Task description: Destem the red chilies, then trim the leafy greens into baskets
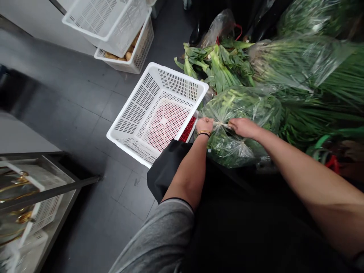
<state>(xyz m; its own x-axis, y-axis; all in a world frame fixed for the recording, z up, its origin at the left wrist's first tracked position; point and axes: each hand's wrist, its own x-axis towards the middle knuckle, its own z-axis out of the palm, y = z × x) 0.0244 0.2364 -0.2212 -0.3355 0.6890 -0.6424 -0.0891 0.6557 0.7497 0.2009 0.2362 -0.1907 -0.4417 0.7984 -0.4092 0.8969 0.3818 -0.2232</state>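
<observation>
One clear, crinkled bag (250, 104) | greens (263, 110) inside | grip: left hand (204, 125), right hand (241, 127) pinching gathered neck (221, 124)

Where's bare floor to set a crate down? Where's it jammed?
Free: dark floor picture-left, between the white basket, stacked crates and metal shelf. Crowded: picture-right, greens packed close to the plastic bag that the left hand and right hand grip.
</observation>
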